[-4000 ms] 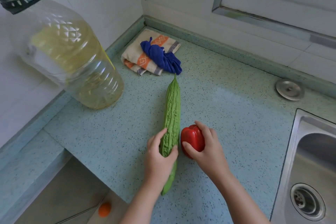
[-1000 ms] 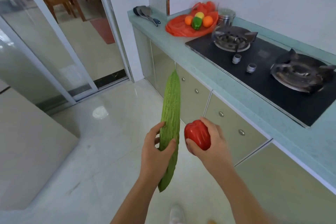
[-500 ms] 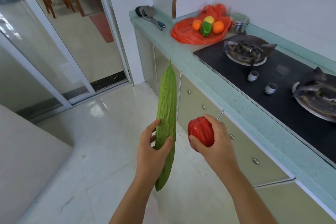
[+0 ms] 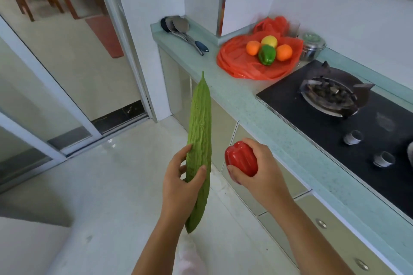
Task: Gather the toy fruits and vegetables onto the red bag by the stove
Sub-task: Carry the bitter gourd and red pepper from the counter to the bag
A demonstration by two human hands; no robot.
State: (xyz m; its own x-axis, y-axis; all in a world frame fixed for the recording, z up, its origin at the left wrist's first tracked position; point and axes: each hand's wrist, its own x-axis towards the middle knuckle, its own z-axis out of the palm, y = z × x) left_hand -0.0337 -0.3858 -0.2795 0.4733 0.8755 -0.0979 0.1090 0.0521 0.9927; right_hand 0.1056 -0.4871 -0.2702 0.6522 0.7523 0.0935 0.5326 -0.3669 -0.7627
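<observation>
My left hand (image 4: 178, 183) grips a long green bitter gourd (image 4: 199, 131) near its lower half, held upright over the floor. My right hand (image 4: 257, 174) is closed around a red bell pepper (image 4: 241, 158). Both are in front of the counter, well short of the red bag (image 4: 237, 62). The bag lies spread on the countertop left of the stove (image 4: 335, 105). On it sit two oranges (image 4: 253, 48), a yellow lemon (image 4: 269, 41) and a green bell pepper (image 4: 266, 54).
Metal ladles (image 4: 181, 29) lie on the counter's far left end. A steel lidded pot (image 4: 311, 46) stands right behind the bag. Stove knobs (image 4: 353, 137) are near the counter's front edge. Cabinet drawers run below; a glass sliding door (image 4: 55, 87) stands to the left.
I have turned away from the sink counter and walked toward the stove. The red bag has come closer and larger in view. Both hands keep their hold on the gourd and the pepper.
</observation>
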